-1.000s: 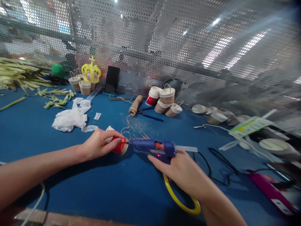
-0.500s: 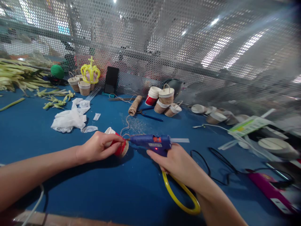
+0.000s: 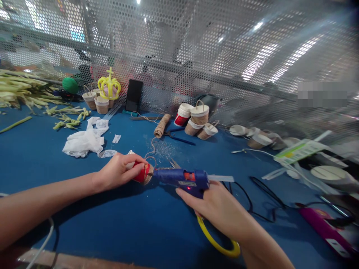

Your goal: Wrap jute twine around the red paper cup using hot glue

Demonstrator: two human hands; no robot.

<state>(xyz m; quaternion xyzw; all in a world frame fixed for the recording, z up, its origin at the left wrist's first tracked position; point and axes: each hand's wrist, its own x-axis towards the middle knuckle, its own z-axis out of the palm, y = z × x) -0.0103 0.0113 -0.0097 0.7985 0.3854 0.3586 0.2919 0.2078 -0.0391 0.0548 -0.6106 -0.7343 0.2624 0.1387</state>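
On the blue worktop (image 3: 123, 228): string roll (image 3: 162, 126) beside blue pliers (image 3: 182, 140).
Red cup (image 3: 143, 173): tipped, its bottom near the tip of the glue gun (image 3: 179, 177).
Left hand (image 3: 117, 172): pinching the cup's red side.
Right hand (image 3: 218, 205): wrapped around the gun's handle.

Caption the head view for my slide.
Left hand holds a red paper cup; right hand points a blue plastic glue gun at it.

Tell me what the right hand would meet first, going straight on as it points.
Led by the glue gun, the right hand would probably first meet the red cup in the left hand; the nozzle looks close, but depth is unclear.
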